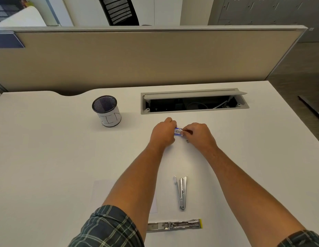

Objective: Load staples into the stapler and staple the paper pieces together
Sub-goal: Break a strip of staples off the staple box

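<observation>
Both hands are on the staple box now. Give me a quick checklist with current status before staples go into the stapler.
1. Staple box held: ok, left hand and right hand both pinch it above the desk.
2. Box open, strip out: cannot tell, fingers cover it.
3. Silver stapler lying open: ok, arms splayed.
4. Second stapler with yellow end: ok, apart, at the near edge.
5. Paper within reach: ok, partly under the left forearm.

bright, even light | soft faint shadows | wide-angle edge bending | sharp
</observation>
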`<state>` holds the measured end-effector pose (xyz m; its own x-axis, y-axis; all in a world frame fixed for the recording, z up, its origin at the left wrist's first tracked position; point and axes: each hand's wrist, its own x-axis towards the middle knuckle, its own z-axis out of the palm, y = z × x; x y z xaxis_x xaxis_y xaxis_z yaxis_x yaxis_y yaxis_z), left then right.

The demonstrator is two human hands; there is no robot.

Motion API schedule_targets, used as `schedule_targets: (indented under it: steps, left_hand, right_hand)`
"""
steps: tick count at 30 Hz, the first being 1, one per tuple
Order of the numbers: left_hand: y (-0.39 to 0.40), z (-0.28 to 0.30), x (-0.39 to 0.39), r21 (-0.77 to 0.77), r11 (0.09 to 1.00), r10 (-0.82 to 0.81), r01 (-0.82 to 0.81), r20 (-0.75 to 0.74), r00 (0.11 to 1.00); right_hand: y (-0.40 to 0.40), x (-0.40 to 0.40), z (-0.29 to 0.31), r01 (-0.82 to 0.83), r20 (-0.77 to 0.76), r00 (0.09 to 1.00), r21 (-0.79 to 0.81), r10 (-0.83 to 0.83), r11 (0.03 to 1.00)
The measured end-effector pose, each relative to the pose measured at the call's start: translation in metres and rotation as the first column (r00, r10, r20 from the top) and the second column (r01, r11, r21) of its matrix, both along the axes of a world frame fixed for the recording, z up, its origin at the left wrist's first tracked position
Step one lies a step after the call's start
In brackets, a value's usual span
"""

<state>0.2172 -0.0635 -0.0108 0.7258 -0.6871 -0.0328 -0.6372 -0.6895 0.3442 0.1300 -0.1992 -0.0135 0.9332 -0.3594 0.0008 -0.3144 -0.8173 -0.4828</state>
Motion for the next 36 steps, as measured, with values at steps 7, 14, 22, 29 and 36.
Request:
schedule_targets:
  steps: [7,14,22,29,36]
  left_hand:
    - [-0.001,-0.001,0.0,0.006,1.0,-0.002,0.002,-0.006,1.0]
    - [-0.001,-0.002,0.0,0.005,1.0,0.008,-0.008,-0.004,1.0]
    - [-0.002,-0.002,0.001,0.007,1.0,0.006,-0.006,-0.002,1.0]
    - [-0.001,-0.003,0.002,0.011,1.0,-0.007,0.007,-0.003,1.0]
    - [0.001,-0.007,0.003,-0.02,1.0,-0.012,0.013,0.037,0.999]
  right_hand:
    - [-0.008,-0.007,0.001,-0.076,0.011,0.997,-0.031,0.076,0.997]
    - [-0.005,-0.004,0.0,-0.04,0.049,0.998,0.006,0.04,0.999]
    - [-0.005,-0.005,0.0,0.072,0.069,0.994,0.18,-0.086,0.981]
    - [-0.013,-0.013,-0.004,0.199,0.035,0.976,0.275,-0.216,0.941]
    - [-0.006,-0.006,-0.005,0.2,0.009,0.977,0.308,-0.213,0.93]
